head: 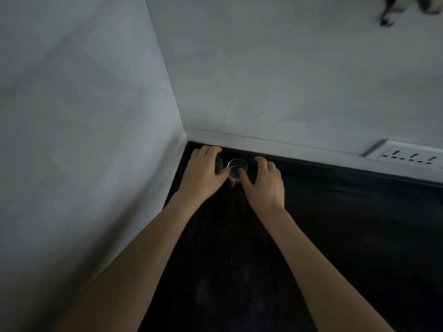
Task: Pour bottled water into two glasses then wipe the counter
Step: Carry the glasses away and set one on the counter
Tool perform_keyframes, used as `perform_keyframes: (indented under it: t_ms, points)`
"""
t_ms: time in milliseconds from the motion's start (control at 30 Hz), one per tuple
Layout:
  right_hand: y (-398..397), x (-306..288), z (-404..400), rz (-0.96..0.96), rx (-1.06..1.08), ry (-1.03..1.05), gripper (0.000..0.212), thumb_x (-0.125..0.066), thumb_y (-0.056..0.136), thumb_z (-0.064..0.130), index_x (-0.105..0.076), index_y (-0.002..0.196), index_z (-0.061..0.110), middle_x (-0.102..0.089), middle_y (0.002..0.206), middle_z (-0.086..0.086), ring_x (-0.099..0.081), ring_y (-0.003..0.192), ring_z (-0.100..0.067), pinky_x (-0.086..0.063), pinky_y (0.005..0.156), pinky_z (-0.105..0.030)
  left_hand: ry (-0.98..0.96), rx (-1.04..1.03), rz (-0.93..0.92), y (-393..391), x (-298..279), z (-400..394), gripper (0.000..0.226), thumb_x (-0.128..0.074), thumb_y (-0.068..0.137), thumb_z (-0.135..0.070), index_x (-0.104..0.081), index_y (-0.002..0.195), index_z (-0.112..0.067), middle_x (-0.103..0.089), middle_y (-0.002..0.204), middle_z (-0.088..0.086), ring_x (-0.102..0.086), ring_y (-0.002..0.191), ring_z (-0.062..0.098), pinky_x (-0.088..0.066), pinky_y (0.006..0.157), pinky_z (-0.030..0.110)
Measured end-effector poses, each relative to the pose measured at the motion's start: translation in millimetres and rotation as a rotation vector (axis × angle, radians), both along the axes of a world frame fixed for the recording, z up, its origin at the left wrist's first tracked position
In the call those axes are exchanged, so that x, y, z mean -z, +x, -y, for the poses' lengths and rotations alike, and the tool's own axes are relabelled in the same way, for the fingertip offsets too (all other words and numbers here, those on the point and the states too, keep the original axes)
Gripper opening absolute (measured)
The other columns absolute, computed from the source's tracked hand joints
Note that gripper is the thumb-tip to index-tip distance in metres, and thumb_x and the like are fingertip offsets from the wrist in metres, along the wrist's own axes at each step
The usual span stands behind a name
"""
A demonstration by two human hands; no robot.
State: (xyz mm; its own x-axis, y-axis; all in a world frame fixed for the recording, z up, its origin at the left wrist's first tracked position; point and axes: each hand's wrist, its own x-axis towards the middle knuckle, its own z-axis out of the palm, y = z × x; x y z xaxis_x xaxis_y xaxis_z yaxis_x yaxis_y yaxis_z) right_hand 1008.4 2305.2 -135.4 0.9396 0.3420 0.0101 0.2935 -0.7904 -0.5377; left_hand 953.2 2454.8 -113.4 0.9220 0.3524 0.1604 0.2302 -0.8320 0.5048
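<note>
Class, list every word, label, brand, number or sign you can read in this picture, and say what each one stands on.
None can be read.
The white socket panel on the wall carries only dark pin holes, no legible lettering.
The two glasses on the dark counter show no print.

two glasses (pixel 237 167), two hands (pixel 263 185), one socket panel (pixel 407 155)

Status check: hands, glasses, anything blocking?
Left hand grips left glass. Right hand round right glass, grip unclear. No bottle visible. Nothing blocking.
</note>
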Motion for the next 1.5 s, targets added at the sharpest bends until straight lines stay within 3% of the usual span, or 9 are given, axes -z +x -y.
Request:
perform_keyframes:
  t_ms: [167,533,833,1000,1100,1267,1400,1500]
  points:
    - [-12.8,-43.5,41.1,0.118,-0.115,-0.086,0.055,-0.044,0.095,0.050,-0.049,0.135,0.013,-0.057,0.127,-0.010,-0.052,0.115,-0.029,-0.046,0.093,-0.042,0.139,0.082,0.036,-22.1,-55.8,27.6,0.040,-0.061,0.088,-0.033,-0.056,0.121,-0.010,-0.059,0.115,0.006,-0.050,0.106,0.025,-0.046,0.088,0.037]
    - [-115.7,-134.6,141.1,0.371,-0.143,-0.164,0.051,-0.047,0.094,0.045,-0.056,0.129,0.009,-0.062,0.120,-0.011,-0.058,0.110,-0.031,-0.046,0.095,-0.044,0.204,0.271,0.107,-119.9,-147.8,96.6,0.050,-0.038,0.095,-0.041,-0.054,0.130,-0.010,-0.058,0.126,0.005,-0.051,0.116,0.022,-0.044,0.097,0.036]
    - [-279.1,-110.8,213.6,0.272,0.155,-0.202,0.051,-0.045,0.095,0.047,-0.056,0.131,0.013,-0.062,0.125,-0.007,-0.057,0.116,-0.027,-0.046,0.099,-0.043,0.208,0.551,0.083,-215.1,-116.0,165.0,0.052,-0.034,0.096,-0.046,-0.049,0.135,-0.015,-0.052,0.135,0.001,-0.046,0.125,0.018,-0.040,0.103,0.033]
    - [-372.4,-83.4,240.8,0.088,0.342,-0.244,0.053,-0.046,0.096,0.049,-0.052,0.137,0.017,-0.057,0.133,-0.003,-0.050,0.124,-0.023,-0.040,0.105,-0.039,0.183,0.765,0.016,-274.4,-79.9,205.1,0.051,-0.035,0.096,-0.046,-0.050,0.134,-0.015,-0.053,0.133,0.001,-0.046,0.124,0.016,-0.039,0.101,0.030]
    - [-419.6,-76.1,255.5,0.047,0.455,-0.260,0.049,-0.052,0.095,0.047,-0.055,0.134,0.016,-0.060,0.128,-0.003,-0.054,0.119,-0.025,-0.041,0.101,-0.037,0.212,0.902,-0.039,-300.5,-65.4,225.8,0.053,-0.033,0.097,-0.046,-0.049,0.137,-0.014,-0.052,0.135,0.001,-0.044,0.126,0.017,-0.039,0.105,0.032]
    - [-467.2,-78.7,286.2,0.034,0.629,-0.276,0.046,-0.056,0.094,0.042,-0.058,0.131,0.014,-0.063,0.123,-0.004,-0.057,0.115,-0.028,-0.044,0.097,-0.041,0.260,1.075,-0.065,-322.0,-57.1,257.2,0.055,-0.032,0.098,-0.047,-0.044,0.141,-0.015,-0.047,0.141,0.002,-0.038,0.132,0.018,-0.032,0.111,0.033]
    - [-487.9,-87.2,316.5,0.050,0.750,-0.299,0.045,-0.055,0.094,0.041,-0.058,0.128,0.012,-0.063,0.122,-0.007,-0.057,0.114,-0.030,-0.044,0.096,-0.042,0.213,1.158,-0.007,-327.2,-67.8,291.5,0.056,-0.031,0.096,-0.047,-0.054,0.133,-0.012,-0.054,0.134,0.005,-0.045,0.128,0.023,-0.037,0.108,0.038]
    - [-498.4,-93.8,342.3,0.093,0.844,-0.280,0.043,-0.059,0.093,0.037,-0.059,0.127,0.009,-0.064,0.119,-0.009,-0.058,0.111,-0.032,-0.045,0.094,-0.043,0.178,1.205,0.029,-326.8,-73.6,323.1,0.049,-0.042,0.096,-0.042,-0.056,0.131,-0.010,-0.055,0.133,0.007,-0.046,0.126,0.026,-0.038,0.106,0.040]
